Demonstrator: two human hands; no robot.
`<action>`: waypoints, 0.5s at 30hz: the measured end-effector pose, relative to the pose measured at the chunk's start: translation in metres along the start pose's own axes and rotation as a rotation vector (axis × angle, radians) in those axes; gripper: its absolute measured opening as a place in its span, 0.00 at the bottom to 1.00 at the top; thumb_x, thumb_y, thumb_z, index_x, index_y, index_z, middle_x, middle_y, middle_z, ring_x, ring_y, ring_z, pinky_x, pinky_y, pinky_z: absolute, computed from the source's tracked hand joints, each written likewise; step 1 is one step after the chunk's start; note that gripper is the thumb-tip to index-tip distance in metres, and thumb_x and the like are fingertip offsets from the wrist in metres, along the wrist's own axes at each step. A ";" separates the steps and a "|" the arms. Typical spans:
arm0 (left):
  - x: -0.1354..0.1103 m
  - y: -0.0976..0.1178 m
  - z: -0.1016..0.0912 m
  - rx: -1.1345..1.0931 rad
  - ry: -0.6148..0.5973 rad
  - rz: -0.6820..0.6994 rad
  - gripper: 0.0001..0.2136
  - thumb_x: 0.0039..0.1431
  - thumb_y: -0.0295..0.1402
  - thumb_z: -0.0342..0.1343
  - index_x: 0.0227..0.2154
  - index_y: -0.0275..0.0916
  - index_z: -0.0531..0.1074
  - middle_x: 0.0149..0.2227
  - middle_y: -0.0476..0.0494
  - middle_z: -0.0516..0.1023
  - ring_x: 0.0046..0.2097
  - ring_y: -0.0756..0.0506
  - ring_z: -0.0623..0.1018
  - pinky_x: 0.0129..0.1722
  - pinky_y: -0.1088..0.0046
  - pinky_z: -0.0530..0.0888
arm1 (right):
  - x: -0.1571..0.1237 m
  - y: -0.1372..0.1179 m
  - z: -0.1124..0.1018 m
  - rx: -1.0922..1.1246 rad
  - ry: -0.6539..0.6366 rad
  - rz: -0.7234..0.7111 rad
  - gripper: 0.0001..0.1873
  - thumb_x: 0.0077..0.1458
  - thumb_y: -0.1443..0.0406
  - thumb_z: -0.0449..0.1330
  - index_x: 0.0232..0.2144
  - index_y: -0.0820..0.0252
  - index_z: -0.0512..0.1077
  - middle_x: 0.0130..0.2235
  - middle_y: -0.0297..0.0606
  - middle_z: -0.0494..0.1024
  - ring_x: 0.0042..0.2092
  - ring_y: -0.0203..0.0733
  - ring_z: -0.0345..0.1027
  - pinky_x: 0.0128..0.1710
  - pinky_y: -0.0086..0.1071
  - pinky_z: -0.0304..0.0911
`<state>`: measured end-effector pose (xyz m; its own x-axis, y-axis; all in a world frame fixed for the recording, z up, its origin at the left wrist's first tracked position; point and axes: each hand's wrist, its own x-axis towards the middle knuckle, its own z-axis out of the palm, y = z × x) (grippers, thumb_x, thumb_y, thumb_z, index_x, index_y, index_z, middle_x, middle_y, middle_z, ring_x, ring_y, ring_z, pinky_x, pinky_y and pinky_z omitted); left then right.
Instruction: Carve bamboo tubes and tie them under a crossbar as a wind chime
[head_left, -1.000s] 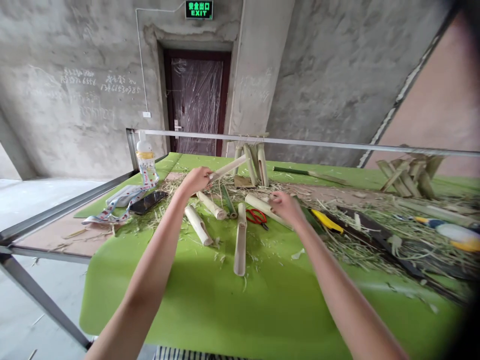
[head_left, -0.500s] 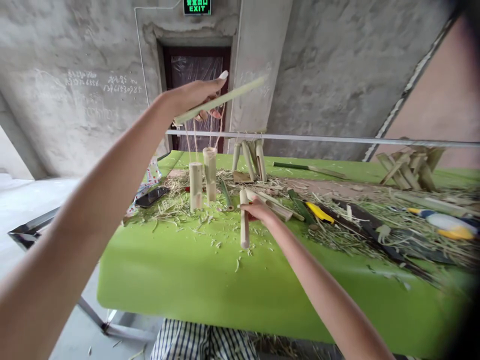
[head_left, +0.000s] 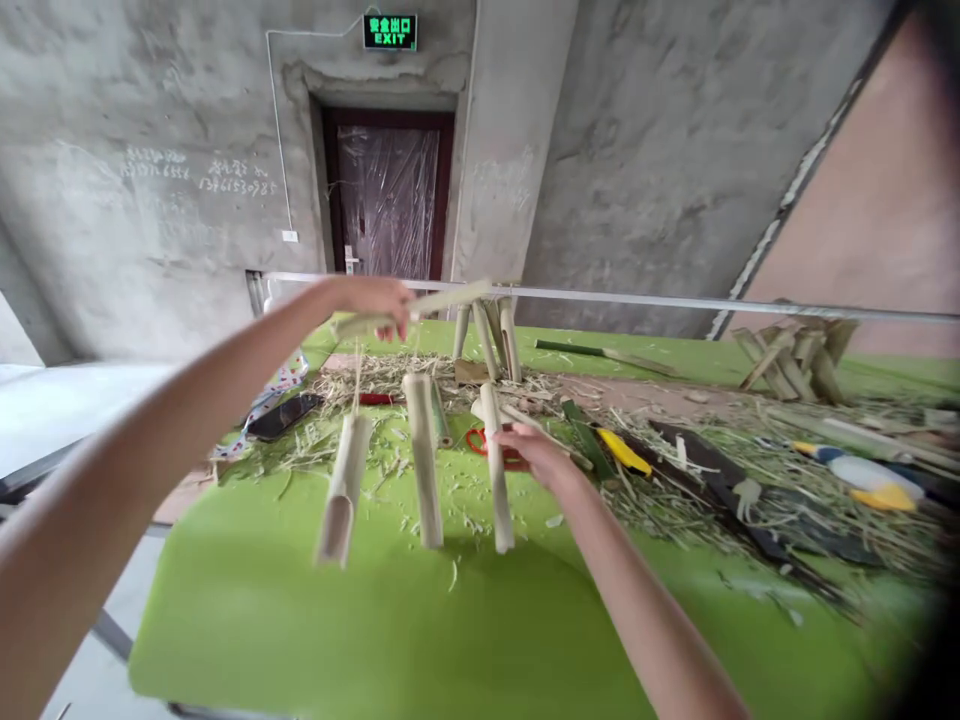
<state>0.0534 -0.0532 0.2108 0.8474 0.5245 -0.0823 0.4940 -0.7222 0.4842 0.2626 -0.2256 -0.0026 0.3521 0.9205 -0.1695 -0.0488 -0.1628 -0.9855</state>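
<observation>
A pale split bamboo strip (head_left: 454,297) is gripped in my left hand (head_left: 384,302), held roughly level above the table. Below it hang two cut bamboo tubes, a left tube (head_left: 350,470) on thin twine, tilted and blurred, and a middle tube (head_left: 424,460). The left tube has a cut-away opening low on its side. My right hand (head_left: 536,450) has its fingers closed on a third bamboo tube (head_left: 496,490), near its upper part. Whether twine joins this third tube to the strip I cannot make out.
Bamboo shavings litter the green table (head_left: 337,640). A phone (head_left: 285,417) lies at left, red-handled scissors (head_left: 476,440) behind my right hand. At right are a yellow-handled tool (head_left: 624,452), a dark blade (head_left: 720,480) and a glue bottle (head_left: 862,475). Bamboo pieces (head_left: 491,335) stand behind.
My left hand has come down with the bamboo strip. The two hanging tubes have swung nearer and farther apart. My right hand still grips its tube. The view has tipped up slightly.
</observation>
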 end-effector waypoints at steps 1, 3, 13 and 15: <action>0.014 -0.022 0.012 -0.011 -0.032 -0.003 0.19 0.52 0.29 0.57 0.49 0.38 0.70 0.36 0.47 0.74 0.37 0.45 0.73 0.36 0.67 0.73 | 0.001 0.003 0.006 -0.020 -0.014 0.023 0.07 0.47 0.68 0.63 0.30 0.59 0.68 0.31 0.37 0.75 0.32 0.40 0.73 0.32 0.31 0.74; 0.040 -0.060 0.036 -0.038 -0.178 -0.010 0.18 0.56 0.32 0.53 0.51 0.40 0.68 0.39 0.44 0.74 0.39 0.44 0.73 0.36 0.66 0.73 | 0.006 0.009 0.021 -0.077 -0.058 0.067 0.10 0.46 0.66 0.64 0.30 0.59 0.66 0.31 0.37 0.74 0.32 0.41 0.73 0.32 0.33 0.74; 0.075 -0.088 0.090 0.263 -0.015 -0.087 0.24 0.49 0.34 0.54 0.51 0.33 0.66 0.51 0.32 0.69 0.52 0.35 0.67 0.48 0.58 0.67 | 0.016 -0.028 0.013 -0.532 0.041 -0.173 0.20 0.53 0.59 0.58 0.47 0.63 0.65 0.36 0.41 0.75 0.34 0.40 0.72 0.33 0.32 0.70; 0.045 -0.069 0.078 0.201 0.180 0.065 0.25 0.58 0.38 0.45 0.58 0.39 0.54 0.61 0.39 0.56 0.59 0.40 0.59 0.55 0.63 0.62 | 0.012 -0.044 -0.008 -0.530 0.236 -0.341 0.18 0.56 0.60 0.56 0.48 0.59 0.66 0.42 0.41 0.74 0.41 0.40 0.70 0.39 0.32 0.68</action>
